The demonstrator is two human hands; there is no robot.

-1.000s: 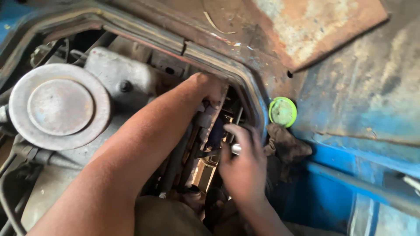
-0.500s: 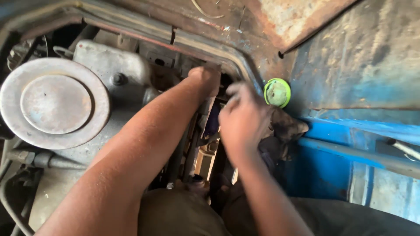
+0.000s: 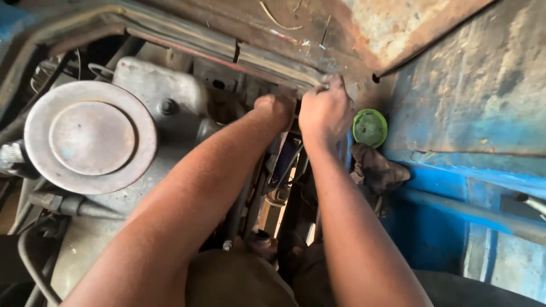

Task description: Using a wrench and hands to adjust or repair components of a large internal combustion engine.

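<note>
A: What could go wrong here?

B: Your right hand is fisted at the rusty engine-bay rim, fingers closed on something small I cannot make out. Your left hand, just left of it, curls into the gap; what it holds is hidden. A slip could scrape knuckles on that edge.

A: Counts?

B: One round air-cleaner lid at left, one green cap, one dark rag at right.

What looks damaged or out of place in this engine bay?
The body panel above both hands is rusted, its blue paint flaking off. A dirty rag lies crumpled beside the green cap, near the right hand.
</note>
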